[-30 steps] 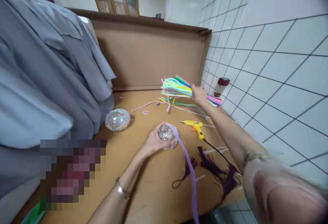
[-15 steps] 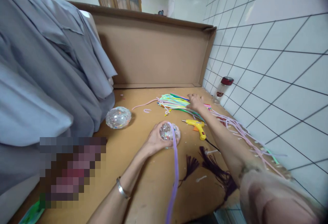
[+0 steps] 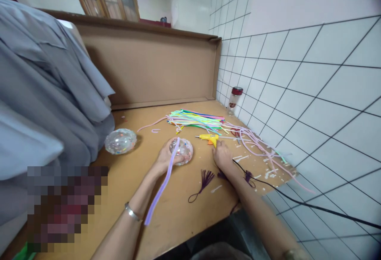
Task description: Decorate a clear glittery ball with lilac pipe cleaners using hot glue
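My left hand (image 3: 163,157) is wrapped round the side of a clear, round, bowl-like piece (image 3: 188,152) with coloured specks. A long lilac fuzzy stem (image 3: 164,185), like a pipe cleaner, lies across that piece and hangs down toward me. My right hand (image 3: 223,156) is closed round the grip of a yellow glue gun (image 3: 208,137), its nozzle pointing left. The gun's black cord (image 3: 276,189) runs off to the right. Dark purple tassels (image 3: 205,180) lie below my right hand, partly hidden by the forearm.
A second clear speckled bowl (image 3: 120,141) stands at the left. Behind are bundled coloured pipe cleaners (image 3: 196,120), with loose pink ones (image 3: 253,136) trailing right. A red-lidded jar (image 3: 234,100) stands by the tiled wall. A cardboard panel (image 3: 149,67) closes the back; grey cloth (image 3: 59,89) hangs at left.
My right hand has come back from the pipe cleaner bundle and closed on the glue gun's grip. The lilac stem's lower end has swung left. The view has shifted right.
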Tool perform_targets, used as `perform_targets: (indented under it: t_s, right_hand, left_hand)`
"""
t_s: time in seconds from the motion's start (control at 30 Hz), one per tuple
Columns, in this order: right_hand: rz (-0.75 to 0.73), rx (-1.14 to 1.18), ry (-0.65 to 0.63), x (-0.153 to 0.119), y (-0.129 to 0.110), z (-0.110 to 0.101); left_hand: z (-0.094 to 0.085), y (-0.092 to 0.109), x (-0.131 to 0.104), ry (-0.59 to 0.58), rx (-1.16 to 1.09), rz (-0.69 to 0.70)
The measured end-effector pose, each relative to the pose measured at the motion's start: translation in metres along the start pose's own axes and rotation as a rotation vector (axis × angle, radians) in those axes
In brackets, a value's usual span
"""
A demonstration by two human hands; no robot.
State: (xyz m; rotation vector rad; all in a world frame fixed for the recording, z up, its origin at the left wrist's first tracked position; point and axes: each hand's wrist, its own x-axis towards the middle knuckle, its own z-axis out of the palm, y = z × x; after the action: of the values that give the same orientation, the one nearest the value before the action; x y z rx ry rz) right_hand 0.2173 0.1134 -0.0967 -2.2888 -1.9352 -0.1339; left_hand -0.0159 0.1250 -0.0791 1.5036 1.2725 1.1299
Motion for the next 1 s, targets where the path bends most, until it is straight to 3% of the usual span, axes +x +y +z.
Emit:
perform_targets:
  t_s: [0.27,0.4,0.57,0.77,0.93,1.0]
  right_hand:
    - [-0.062,-0.068,0.172,-0.028,0.024,-0.008]
    - [-0.006,-0.076,0.244,-0.012,0.056,-0.009]
    - [0.105,-0.1,0.159,0.007,0.091,-0.003]
    - [0.159,-0.117,0.143,0.002,0.093,0.003]
    - [0.16,-0.164,0.257,-0.002,0.097,-0.013]
    - [0.209,-0.15,0.225,0.005,0.108,-0.02]
  left_hand:
    - [0.005,0.0,-0.001,-0.009,-0.061,0.005]
    - [0.005,0.0,-0.001,-0.016,-0.029,-0.015]
    - [0.003,0.003,0.0,0.006,0.024,-0.038]
    - [0.004,-0.001,-0.001,-0.009,-0.009,-0.014]
    - [0.001,-0.006,-0.001,-0.026,-0.033,-0.038]
    - [0.001,-0.007,-0.002,-0.008,-0.011,-0.055]
